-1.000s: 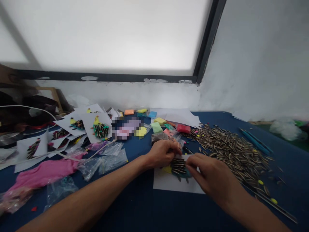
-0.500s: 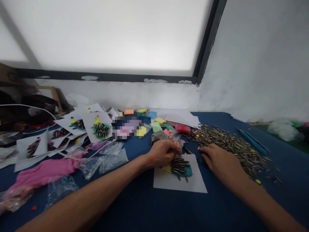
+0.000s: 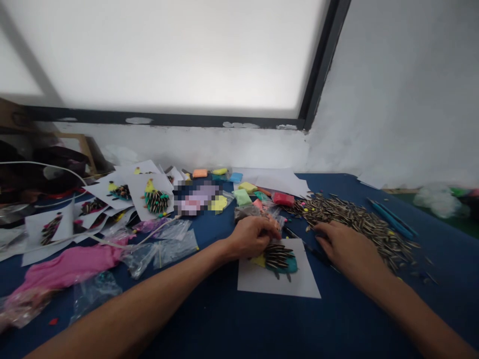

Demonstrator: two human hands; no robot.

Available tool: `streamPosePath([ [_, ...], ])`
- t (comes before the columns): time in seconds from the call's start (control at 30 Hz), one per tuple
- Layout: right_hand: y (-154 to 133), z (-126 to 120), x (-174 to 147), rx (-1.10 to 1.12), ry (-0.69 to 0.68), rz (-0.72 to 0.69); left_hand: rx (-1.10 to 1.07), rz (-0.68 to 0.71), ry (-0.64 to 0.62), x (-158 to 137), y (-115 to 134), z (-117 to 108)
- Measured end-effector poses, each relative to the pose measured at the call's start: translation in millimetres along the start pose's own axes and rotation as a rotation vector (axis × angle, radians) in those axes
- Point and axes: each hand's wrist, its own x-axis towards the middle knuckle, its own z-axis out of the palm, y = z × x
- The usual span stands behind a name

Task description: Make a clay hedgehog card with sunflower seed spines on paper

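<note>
My left hand (image 3: 253, 237) rests at the top edge of a white sheet (image 3: 258, 284), its fingers curled inward; whatever they hold is hidden. Beneath it on the sheet is a clay hedgehog with a teal body (image 3: 294, 264), a yellow head (image 3: 258, 260) and striped sunflower seeds (image 3: 279, 256) stuck in as spines. At the left side of the seed pile (image 3: 337, 212) is my right hand (image 3: 346, 249), thumb and forefinger apart with nothing visible between them. A single seed (image 3: 308, 229) lies just left of its fingertips.
Colored clay packs, among them a red one (image 3: 283, 199) and a green one (image 3: 242, 197), lie at the back. Blue tweezers (image 3: 392, 219) sit right of the seeds. Finished pictures (image 3: 151, 192), plastic bags (image 3: 175, 249) and a pink bag (image 3: 75, 264) cover the left side.
My right hand has drawn slightly right, away from a seed that was at its fingertips and now lies on the table. The left hand and the sheet have stayed put.
</note>
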Motion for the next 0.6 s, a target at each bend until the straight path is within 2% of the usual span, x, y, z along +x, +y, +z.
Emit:
streamPosePath([
  [0.3, 2.3, -1.6, 1.5, 0.005, -0.028, 0.008, 0.015, 0.03, 0.006, 0.5, -3.3, 1.5],
  [0.47, 1.5, -1.2, 2.9, 0.024, 0.003, 0.019, 0.011, 0.032, 0.024, 0.1, -3.8, 2.6],
  [0.6, 2.2, 1.6, 5.3, 0.045, 0.003, -0.02, -0.01, 0.035, 0.025, -0.2, -2.5, 2.3],
])
